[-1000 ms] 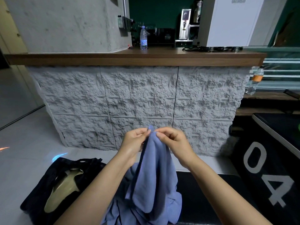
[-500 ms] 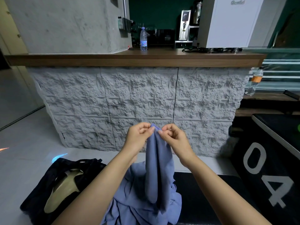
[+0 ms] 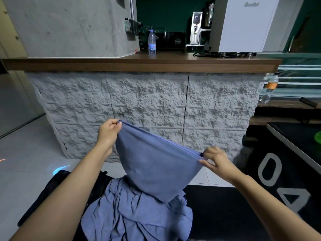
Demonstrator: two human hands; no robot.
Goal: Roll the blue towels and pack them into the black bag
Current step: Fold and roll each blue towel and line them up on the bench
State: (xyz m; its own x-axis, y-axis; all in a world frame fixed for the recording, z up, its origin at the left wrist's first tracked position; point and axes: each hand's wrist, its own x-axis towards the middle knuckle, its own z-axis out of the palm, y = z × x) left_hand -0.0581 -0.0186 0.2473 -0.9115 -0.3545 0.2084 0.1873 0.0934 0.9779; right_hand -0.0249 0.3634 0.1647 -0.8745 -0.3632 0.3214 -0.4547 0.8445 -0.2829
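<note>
The left hand [image 3: 108, 132] pinches one corner of a blue towel [image 3: 156, 162] between thumb and curled fingers, raised in front of the person. The right hand [image 3: 217, 160] pinches the opposite corner between thumb and fingertips, lower and well out to the right. The two hands are spread apart, and the towel's top edge runs taut between them, sloping down from left to right. Below that edge the cloth hangs in a smooth sheet that narrows to a point, and the point reaches down to a crumpled pile of blue towels [image 3: 139, 218] heaped just below, between the two forearms. To the left of the pile, partly hidden behind the left forearm, the black bag [image 3: 55, 185] lies on the pale tiled floor [image 3: 26, 153]. To the right of the pile is a dark mat [image 3: 225, 214], and beyond it a black box [image 3: 286, 180] with large white digits on its side. Ahead stands a counter with a rough grey stone-like front [image 3: 139, 101] and a wooden worktop [image 3: 139, 64], on which a clear water bottle [image 3: 152, 42] stands upright near a white appliance [image 3: 243, 23].
</note>
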